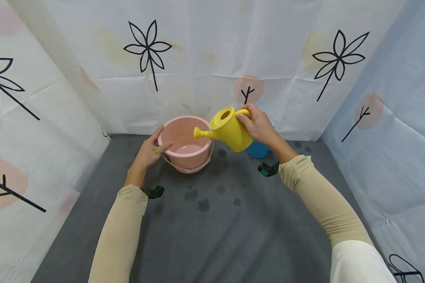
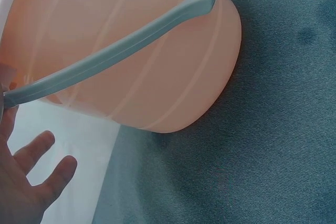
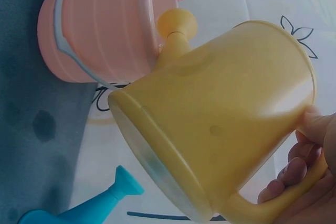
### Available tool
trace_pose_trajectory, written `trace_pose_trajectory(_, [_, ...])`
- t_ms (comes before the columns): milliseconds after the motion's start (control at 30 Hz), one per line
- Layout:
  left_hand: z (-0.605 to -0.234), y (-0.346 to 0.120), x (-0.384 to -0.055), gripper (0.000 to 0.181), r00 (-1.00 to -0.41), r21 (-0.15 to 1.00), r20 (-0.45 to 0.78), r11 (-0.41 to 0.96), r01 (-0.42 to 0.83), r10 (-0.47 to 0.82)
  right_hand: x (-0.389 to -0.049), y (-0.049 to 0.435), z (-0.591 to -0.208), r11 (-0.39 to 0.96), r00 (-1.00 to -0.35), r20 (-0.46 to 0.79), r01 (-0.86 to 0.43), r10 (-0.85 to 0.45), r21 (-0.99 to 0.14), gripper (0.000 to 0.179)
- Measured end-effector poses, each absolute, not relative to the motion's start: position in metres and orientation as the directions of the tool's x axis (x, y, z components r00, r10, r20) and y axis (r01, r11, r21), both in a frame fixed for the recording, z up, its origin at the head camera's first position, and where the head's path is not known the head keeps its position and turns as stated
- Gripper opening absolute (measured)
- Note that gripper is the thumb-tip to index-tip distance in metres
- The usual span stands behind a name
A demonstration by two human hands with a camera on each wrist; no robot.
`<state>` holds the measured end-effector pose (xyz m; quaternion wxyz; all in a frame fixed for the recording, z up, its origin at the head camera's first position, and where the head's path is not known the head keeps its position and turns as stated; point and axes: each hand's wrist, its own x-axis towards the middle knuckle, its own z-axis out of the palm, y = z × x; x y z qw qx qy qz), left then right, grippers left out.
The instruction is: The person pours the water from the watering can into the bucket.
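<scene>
A pink bucket [image 1: 184, 157] with a pale handle stands near the back wall. At its left rim, my left hand [image 1: 151, 151] holds on with the thumb over the edge; two of its fingers stick out free in the left wrist view. My right hand [image 1: 258, 125] grips the handle of a yellow watering can [image 1: 233, 133], raised off the floor and tilted left. The can's spout [image 1: 205, 134] reaches over the right side of the bucket's opening. In the right wrist view, the can's body [image 3: 226, 114] fills the middle. No water stream can be made out.
A blue watering can [image 3: 100, 200] sits behind the yellow one, mostly hidden in the head view. Dark wet-looking spots [image 1: 203, 204] mark the grey cloth [image 1: 212, 243]. White printed sheets [image 1: 198, 47] enclose the back and both sides.
</scene>
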<state>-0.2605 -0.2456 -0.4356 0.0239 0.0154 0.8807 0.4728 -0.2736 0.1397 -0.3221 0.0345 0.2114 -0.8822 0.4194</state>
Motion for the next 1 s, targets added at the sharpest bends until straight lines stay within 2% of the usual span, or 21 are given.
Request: trace_pose_trajectory(1000, [-0.4342, -0.2448, -0.2591, 0.087, -0.998, 0.835, -0.039, 0.551, -0.004, 0.051, -0.2781, 0.1348, -0.3197, 0.556, -0.891, 0.321, -0.452, -0.322, -0.697, 0.035])
